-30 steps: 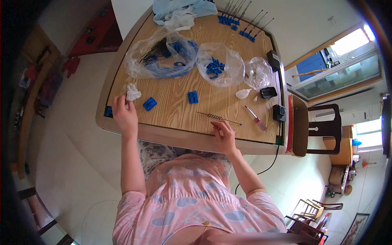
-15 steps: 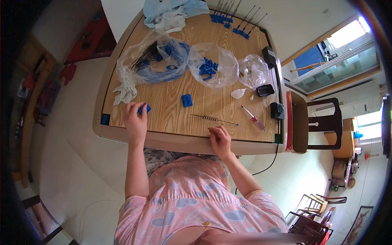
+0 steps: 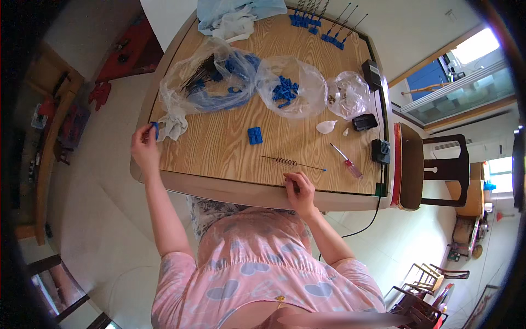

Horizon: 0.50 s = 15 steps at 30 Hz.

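At the table's left edge, beside a crumpled whitish glove or cloth [image 3: 174,126], my left hand [image 3: 144,149] pinches a small blue plastic piece [image 3: 155,130], partly hidden by the fingers. My right hand [image 3: 300,191] rests at the near edge with its fingers curled; whatever they hold, if anything, is hidden. Just beyond it lies a thin dark rod with a coiled spring [image 3: 286,162] and a blue tip. A flat blue plastic block [image 3: 255,135] lies alone mid-table.
Clear bags hold dark springs and blue parts [image 3: 205,71], small blue pieces [image 3: 286,90] and tiny bits [image 3: 349,96]. A screwdriver [image 3: 348,162], black tray [image 3: 364,122], white nozzle bottle [image 3: 326,126] and black adapter [image 3: 380,151] lie right. Several spring rods in blue bases [image 3: 306,21] stand far.
My left hand has moved left to the table's edge, carrying the blue piece. My right hand stays at the near edge. The view has shifted slightly.
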Motion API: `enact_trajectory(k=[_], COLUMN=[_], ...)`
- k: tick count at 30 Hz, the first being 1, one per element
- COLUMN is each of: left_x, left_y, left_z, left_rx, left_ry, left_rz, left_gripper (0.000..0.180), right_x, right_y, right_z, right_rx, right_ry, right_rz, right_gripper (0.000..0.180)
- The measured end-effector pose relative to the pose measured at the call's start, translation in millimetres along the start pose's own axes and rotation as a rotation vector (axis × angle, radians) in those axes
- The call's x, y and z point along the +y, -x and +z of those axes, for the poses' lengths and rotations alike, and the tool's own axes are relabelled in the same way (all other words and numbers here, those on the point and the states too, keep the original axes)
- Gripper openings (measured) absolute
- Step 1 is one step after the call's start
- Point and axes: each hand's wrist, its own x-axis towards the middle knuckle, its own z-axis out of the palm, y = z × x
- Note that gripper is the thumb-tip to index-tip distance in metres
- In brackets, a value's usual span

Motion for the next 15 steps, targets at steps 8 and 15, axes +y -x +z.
enact_trajectory(k=[8,15], left_x=[-43,-33], left_y=[-12,7], left_z=[-10,-7], left_rx=[-0.344,-0.433], left_ry=[1.202,1.218], left_rz=[-0.627,-0.585], left_gripper=[0.028,0.024], right_x=[-2,1], right_y=[-3,-3], right_z=[-1,-1], right_rx=[-0.013,-0.055], right_ry=[0.020,0.046], right_rz=[0.050,0.017], right_gripper=[0.016,0.017])
